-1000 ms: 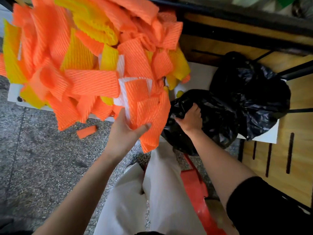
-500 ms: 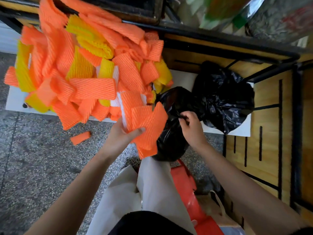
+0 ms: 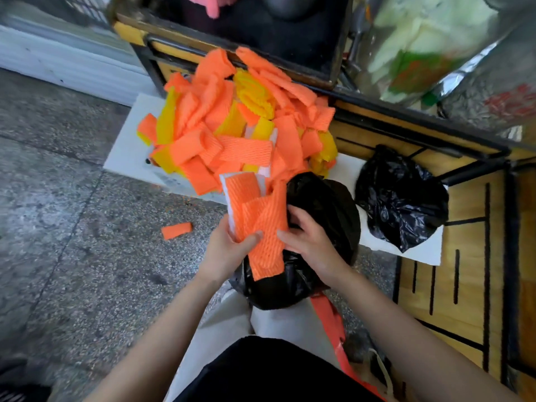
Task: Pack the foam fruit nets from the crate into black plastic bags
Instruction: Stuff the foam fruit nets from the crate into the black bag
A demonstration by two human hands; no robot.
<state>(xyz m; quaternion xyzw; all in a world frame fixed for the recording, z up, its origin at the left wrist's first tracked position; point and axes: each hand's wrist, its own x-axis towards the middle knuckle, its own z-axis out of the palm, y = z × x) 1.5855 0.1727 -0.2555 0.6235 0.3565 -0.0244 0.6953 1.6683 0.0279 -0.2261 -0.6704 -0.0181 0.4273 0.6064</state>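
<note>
Far left, speckled stone floor [image 3: 72, 242], open ground all the way to our knees. One stray net [image 3: 177, 230] lies flat on it, well apart from everything else.

Behind it a white slab [image 3: 124, 146] juts over the floor, its near edge bare at the left corner. A pile of nets [image 3: 237, 132], orange and yellow, covers the rest and spills over the front edge.

Our left hand [image 3: 229, 250] is raised from below, forearm angled up and right. It grasps a bunch of nets [image 3: 261, 221]: thumb across the front, fingers hidden behind. The bunch stands upright, its lower end hanging in front of the open bag [image 3: 327, 198].

Our right hand [image 3: 310, 242] comes in from the lower right, wrist bent inward. Its fingers curl over the open bag's near rim, and its thumb touches the bunch. The bag sits just beyond our knees, pressed against the slab's edge.

Further right a second bag [image 3: 403, 201], crumpled, rests on the slab's right end. Beyond it a wooden bench [image 3: 470, 271] with black frame bars closes that side.
</note>
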